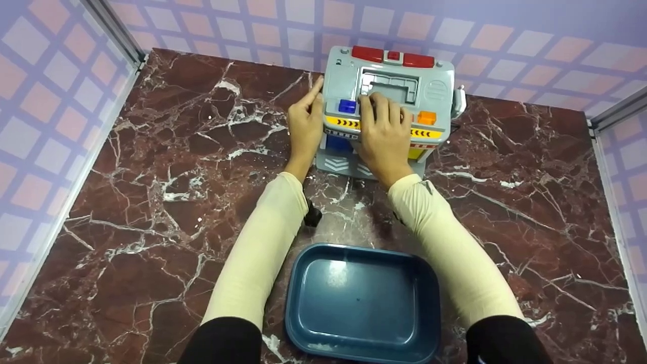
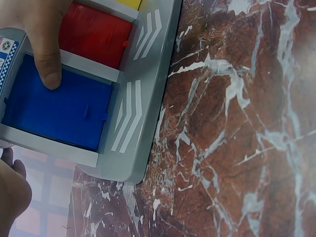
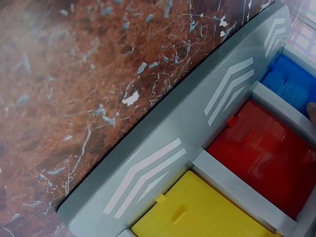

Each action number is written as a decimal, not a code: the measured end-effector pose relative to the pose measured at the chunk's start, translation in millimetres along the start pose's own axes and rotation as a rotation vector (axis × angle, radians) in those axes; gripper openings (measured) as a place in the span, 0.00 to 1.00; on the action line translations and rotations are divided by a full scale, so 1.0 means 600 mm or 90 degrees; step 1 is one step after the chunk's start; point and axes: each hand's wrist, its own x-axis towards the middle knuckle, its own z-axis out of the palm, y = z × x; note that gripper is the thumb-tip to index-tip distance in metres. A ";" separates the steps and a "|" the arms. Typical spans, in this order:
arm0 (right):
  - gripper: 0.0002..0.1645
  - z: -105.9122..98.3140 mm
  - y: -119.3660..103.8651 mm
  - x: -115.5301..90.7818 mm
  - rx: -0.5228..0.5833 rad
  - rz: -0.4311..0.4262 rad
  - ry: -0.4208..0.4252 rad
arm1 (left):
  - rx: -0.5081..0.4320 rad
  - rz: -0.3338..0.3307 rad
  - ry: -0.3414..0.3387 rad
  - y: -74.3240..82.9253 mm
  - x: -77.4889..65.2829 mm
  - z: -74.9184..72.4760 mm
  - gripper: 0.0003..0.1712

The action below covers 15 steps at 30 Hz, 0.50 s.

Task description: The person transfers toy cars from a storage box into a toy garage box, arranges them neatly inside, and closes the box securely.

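A grey toy garage stands near the back wall, with red pieces along its top back edge and a rectangular recess in its roof. My right hand grips its top front edge, fingers bent over the roof between a blue key and an orange key. In the left wrist view the right thumb lies over the blue door. Beside that are a red door and a yellow door, all closed. My left hand rests along the garage's left side, fingers extended.
A dark blue plastic tub sits between the forearms, near the front. Patterned panels bound the brown marbled table at the back and sides. A white handset-like part sticks out from the garage's right side.
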 end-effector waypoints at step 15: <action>0.52 -0.007 0.001 0.000 0.031 -0.019 -0.155 | 0.055 -0.029 0.015 -0.015 0.000 -0.008 0.19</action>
